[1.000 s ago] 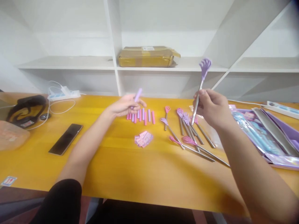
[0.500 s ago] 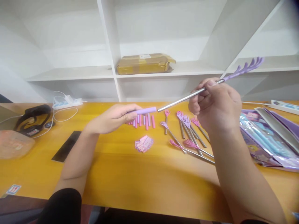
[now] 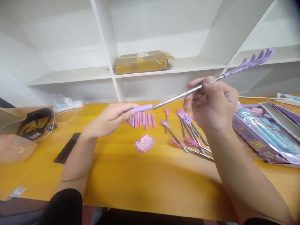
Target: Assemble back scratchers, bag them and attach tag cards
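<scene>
One white shelf unit (image 3: 104,40) filled the back, standing behind a yellow-brown wooden table (image 3: 140,181). Open purple box (image 3: 253,142) sat at the right, blue items and clear film inside. Taped cardboard box (image 3: 142,62) lay on the shelf board, one flap end sticking out. Black headset (image 3: 35,120) at far left, cable looping beside it; cloudy plastic container (image 3: 16,148) in front of that. Purple back scratcher (image 3: 187,92) was up in the air over the table, tilted, claw head high at the right, steel rod running down to the left. Loose back scratchers (image 3: 192,142), pink and purple heads, lay in a spread below it, some crossing. White power strip (image 3: 67,105) at the back left; dark flat device (image 3: 67,148) partly hidden by the left forearm. Right hand (image 3: 215,100) had the rod pinched near the head, thumb against forefinger, other fingers loosely curled. Left hand (image 3: 114,117) was closed round a purple tube (image 3: 140,108), its far end poking out past the thumb. Rod tip met the tube's end; couldn't tell if inserted. Loose tubes (image 3: 146,120), pink and purple, lay roughly side by side behind a small fanned pile of pink cards (image 3: 144,143). Small sticker (image 3: 18,192) at the front left table edge.
</scene>
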The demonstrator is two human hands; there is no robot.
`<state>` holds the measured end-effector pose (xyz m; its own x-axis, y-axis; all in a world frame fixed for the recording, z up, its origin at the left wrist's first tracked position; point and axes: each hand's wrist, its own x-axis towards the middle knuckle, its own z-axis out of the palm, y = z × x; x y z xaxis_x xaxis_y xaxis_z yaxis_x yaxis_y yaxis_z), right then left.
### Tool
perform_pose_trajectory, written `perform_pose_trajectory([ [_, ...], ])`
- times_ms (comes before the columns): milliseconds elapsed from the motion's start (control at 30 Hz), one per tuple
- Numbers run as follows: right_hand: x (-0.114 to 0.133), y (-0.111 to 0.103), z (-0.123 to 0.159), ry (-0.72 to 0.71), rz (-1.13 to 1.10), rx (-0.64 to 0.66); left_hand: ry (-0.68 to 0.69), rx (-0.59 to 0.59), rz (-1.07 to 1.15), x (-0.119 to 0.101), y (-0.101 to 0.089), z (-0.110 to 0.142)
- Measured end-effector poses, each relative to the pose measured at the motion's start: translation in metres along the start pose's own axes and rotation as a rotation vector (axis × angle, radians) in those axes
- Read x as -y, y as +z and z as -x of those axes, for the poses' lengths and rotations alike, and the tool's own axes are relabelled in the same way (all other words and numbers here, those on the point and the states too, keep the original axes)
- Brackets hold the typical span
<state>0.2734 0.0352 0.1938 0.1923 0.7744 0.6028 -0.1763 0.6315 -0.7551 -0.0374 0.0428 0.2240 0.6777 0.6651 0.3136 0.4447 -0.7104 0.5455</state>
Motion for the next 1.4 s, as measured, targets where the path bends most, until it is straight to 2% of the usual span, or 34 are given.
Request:
perform_pose_trajectory([
  [233,-0.002,0.007,0.004,-0.008,0.029,0.005,0.110,-0.096,-0.143,0.007,0.001,0.000],
  [367,-0.008,0.010,0.003,0.008,0.042,-0.022,0.188,-0.264,-0.296,0.013,0.006,-0.003],
  [467,-0.011,0.009,0.002,0.020,0.017,-0.025,0.225,-0.328,-0.390,0.016,0.009,-0.005],
  [600,-0.009,0.005,0.002,0.002,-0.014,0.027,0.236,-0.291,-0.408,0.019,0.010,-0.005],
  [700,-0.008,0.001,0.001,0.000,0.020,0.077,0.237,-0.246,-0.340,0.021,0.006,-0.004],
  [867,-0.010,-0.013,-0.011,-0.032,0.012,0.178,0.228,-0.263,-0.217,0.025,-0.005,-0.003],
  [1067,-0.013,-0.033,-0.029,-0.038,0.042,0.029,0.159,-0.252,-0.226,0.025,-0.015,0.000],
  [1233,-0.013,-0.049,-0.034,-0.254,0.157,0.019,0.092,-0.247,-0.239,0.024,-0.022,0.004],
  [1400,-0.007,-0.063,-0.031,-0.285,0.381,0.080,0.085,-0.289,-0.224,0.025,-0.024,0.007],
])
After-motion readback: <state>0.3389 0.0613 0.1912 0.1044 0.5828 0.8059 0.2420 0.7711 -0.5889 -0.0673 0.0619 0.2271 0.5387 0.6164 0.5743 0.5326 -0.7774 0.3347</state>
